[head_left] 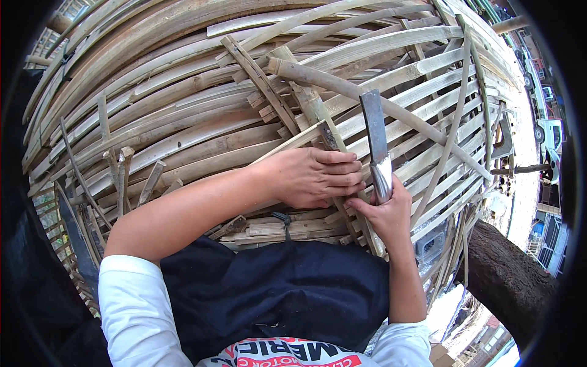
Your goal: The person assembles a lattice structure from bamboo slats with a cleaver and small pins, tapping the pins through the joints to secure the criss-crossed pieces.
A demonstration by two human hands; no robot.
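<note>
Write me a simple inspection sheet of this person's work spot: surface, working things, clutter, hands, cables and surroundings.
Surface: pale wooden strips lie in a broad, uneven spread; a dark cloth covers the lap.
Working things: a knife with a broad flat blade, pointing up and away from the person.
Clutter: a long pole crosses the strips; short sticks poke up at the left.
Hands: right hand grips the knife's shiny handle; left hand is beside it, fingers bent, its hold unclear.
Cables: nothing seen.
Surroundings: a thick brown trunk at lower right, a white vehicle beyond.
</note>
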